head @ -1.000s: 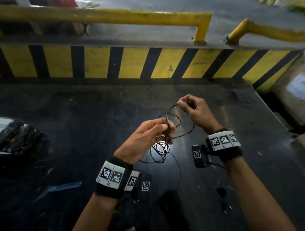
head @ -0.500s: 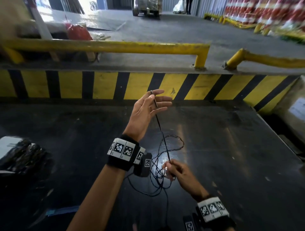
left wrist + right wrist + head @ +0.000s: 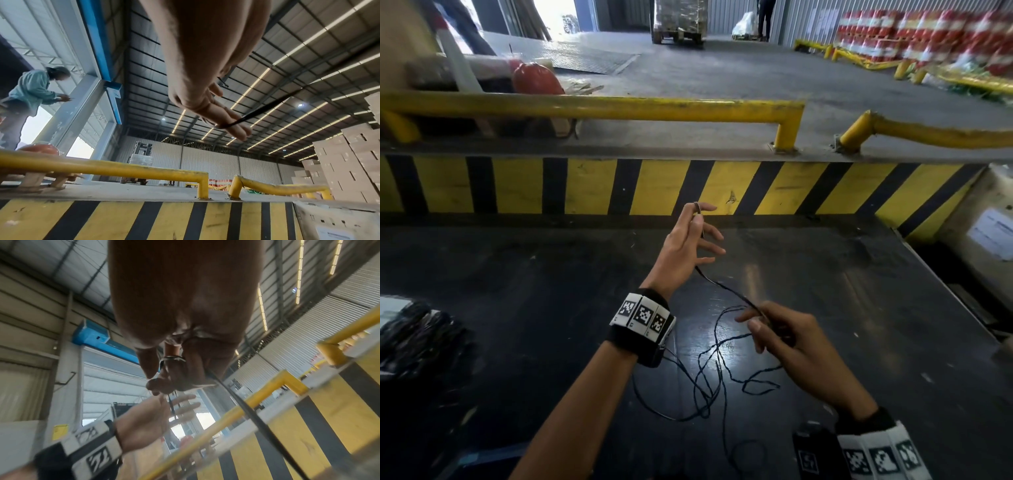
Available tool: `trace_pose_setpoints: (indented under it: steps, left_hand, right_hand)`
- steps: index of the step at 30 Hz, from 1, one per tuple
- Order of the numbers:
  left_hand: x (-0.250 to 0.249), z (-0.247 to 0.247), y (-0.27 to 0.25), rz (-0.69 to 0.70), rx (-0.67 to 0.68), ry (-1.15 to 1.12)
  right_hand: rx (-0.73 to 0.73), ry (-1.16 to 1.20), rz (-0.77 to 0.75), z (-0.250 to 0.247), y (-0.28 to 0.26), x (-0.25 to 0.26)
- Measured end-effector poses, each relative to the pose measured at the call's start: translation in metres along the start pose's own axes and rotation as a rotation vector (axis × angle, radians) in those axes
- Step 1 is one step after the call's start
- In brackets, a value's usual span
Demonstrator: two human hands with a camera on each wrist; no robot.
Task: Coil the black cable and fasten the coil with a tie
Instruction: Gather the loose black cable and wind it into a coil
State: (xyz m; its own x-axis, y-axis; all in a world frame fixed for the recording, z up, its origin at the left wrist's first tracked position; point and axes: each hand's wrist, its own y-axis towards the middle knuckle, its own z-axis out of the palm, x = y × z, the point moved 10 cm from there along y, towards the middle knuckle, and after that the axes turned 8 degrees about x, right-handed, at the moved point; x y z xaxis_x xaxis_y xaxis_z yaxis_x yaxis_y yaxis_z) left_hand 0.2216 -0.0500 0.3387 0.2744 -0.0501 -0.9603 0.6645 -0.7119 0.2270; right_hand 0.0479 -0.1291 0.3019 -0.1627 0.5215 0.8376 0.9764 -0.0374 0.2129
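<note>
Your left hand [image 3: 690, 245] is raised over the dark table [image 3: 517, 308] with its fingers spread nearly straight, and the black cable [image 3: 726, 286] is looped round the tip of the index finger. It looks hooked there rather than pinched, though the head view is too small to be sure. From that finger the cable runs taut down to your right hand [image 3: 787, 337], whose thumb and fingers pinch it near the table. Below, the slack lies in loose, tangled loops on the table between your forearms. Compared with half a second ago, your left hand is in much the same raised pose, while your right hand has shifted to the right and the stretched span now slants more. A yellow rail [image 3: 599, 108] stands beyond the striped edge.
</note>
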Motion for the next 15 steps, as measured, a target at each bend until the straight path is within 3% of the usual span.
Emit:
trace_pose_setpoints:
  steps: [7,15]
  left_hand:
    - [-0.001,0.028,-0.021,0.007,0.123,0.031]
    - [-0.025,0.064,-0.05,0.02,0.295,-0.195]
  right_hand:
    - [-0.118,-0.379,-0.192,-0.06,0.028,0.075]
    - [-0.142,-0.502,-0.29,-0.097,0.073,0.121]
